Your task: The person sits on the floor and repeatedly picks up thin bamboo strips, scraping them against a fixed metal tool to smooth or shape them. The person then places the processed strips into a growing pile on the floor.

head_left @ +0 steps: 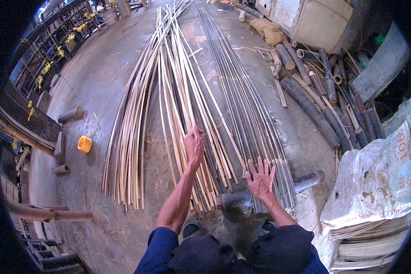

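Observation:
Long pale bamboo strips [131, 150] lie fanned out on the floor in bundles that cross at the far end. Over the middle bundle [180, 105] is my left hand [195, 145], its fingers closed; whatever they grip is hidden. My right hand [261, 179] is open, fingers spread, at the near end of a row of dark-edged bamboo strips [237, 98]. Thin cross ties run over that row. A thick dark bamboo pole [308, 181] lies crosswise under its near end. I cannot tell whether my right palm presses on the strips.
A yellow roll of cord [84, 144] and a short bamboo piece [70, 114] lie to the left. Cut bamboo poles [310, 107] are heaped at the right. Nearer stands a white sack [374, 178] on stacked slats [374, 246]. A wooden frame [50, 213] juts in at the left.

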`<state>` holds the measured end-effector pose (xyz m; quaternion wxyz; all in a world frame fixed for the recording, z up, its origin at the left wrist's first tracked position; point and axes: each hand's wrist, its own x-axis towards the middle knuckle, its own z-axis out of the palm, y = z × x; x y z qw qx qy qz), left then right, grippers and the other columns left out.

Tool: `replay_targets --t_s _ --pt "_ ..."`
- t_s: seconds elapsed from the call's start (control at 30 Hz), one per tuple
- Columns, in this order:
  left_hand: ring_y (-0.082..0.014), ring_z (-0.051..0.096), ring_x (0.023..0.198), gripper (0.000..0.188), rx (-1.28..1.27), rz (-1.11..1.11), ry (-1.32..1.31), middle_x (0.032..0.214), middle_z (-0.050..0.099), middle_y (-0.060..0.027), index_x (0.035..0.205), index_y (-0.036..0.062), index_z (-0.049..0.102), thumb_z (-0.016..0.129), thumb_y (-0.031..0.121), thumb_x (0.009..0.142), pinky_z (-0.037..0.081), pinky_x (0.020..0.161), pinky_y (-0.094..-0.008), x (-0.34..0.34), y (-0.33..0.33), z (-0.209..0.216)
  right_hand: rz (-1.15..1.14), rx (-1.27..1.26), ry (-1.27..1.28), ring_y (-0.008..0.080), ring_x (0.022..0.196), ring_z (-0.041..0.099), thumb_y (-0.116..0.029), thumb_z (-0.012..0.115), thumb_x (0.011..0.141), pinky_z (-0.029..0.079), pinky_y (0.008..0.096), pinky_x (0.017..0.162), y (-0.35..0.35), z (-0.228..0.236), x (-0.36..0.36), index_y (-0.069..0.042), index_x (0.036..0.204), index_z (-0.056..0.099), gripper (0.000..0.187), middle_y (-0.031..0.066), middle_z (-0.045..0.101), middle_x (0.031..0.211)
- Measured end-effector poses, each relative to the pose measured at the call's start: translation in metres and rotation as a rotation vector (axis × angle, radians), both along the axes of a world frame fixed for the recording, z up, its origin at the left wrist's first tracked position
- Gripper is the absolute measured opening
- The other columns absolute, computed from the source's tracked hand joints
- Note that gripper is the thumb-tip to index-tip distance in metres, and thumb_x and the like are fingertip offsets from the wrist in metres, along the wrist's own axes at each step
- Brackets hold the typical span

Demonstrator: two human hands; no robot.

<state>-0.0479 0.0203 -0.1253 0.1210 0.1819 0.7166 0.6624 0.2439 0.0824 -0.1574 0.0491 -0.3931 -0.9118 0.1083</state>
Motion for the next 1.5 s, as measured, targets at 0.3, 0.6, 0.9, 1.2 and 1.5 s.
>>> replay_targets --t_s 0.3,0.6,0.9,1.2,1.5 --pt "-0.0125 0.05 0.054 0.056 -0.087 0.084 0.127 0.055 0.05 -0.0036 0.076 -0.0001 0.065 0.043 0.043 0.105 0.039 0.052 -0.0335 -0.002 0.004 0.012 0.003 -0.011 -0.019 0.0397 0.148 0.019 -0.047 0.043 0.099 0.003 0.0653 0.116 -0.001 0.002 -0.001 -0.025 0.151 0.039 0.056 0.0152 0.025 0.16" --pt "-0.0078 0.04 0.05 0.05 -0.047 0.018 -0.152 0.054 0.044 0.0027 0.075 0.0014 0.065 0.048 0.039 0.103 0.03 0.045 -0.03 -0.01 -0.003 -0.024 -0.008 -0.017 0.009 0.0403 0.148 0.018 -0.045 0.045 0.098 0.003 0.0665 0.115 -0.001 0.005 0.001 -0.024 0.149 0.043 0.055 0.0163 0.026 0.159" --pt "-0.0091 0.045 0.052 0.051 -0.064 0.04 -0.02 0.054 0.048 -0.002 0.077 0.0003 0.067 0.047 0.039 0.104 0.035 0.05 -0.0299 -0.007 0.012 -0.021 -0.018 -0.014 -0.006 0.0397 0.149 0.017 -0.045 0.046 0.097 0.002 0.0656 0.116 0.0 0.001 0.003 -0.026 0.15 0.042 0.056 0.0155 0.024 0.16" --pt "-0.0266 0.058 0.072 0.031 -0.337 0.09 0.214 0.077 0.058 -0.0161 0.106 -0.0032 0.058 0.055 0.026 0.098 0.046 0.071 -0.0415 -0.03 -0.009 -0.095 0.004 -0.024 0.05 0.0399 0.148 0.019 -0.044 0.046 0.098 0.001 0.0652 0.116 -0.006 0.012 -0.005 -0.024 0.149 0.042 0.055 0.017 0.027 0.159" --pt "-0.0363 0.052 0.106 0.045 -0.39 -0.045 0.641 0.118 0.052 -0.0215 0.127 0.0014 0.05 0.066 0.013 0.086 0.045 0.089 -0.0456 0.052 0.015 -0.039 -0.032 -0.022 -0.041 0.0373 0.149 0.016 -0.043 0.046 0.097 0.002 0.0638 0.117 0.003 0.007 0.004 -0.026 0.151 0.038 0.057 0.0148 0.024 0.16"
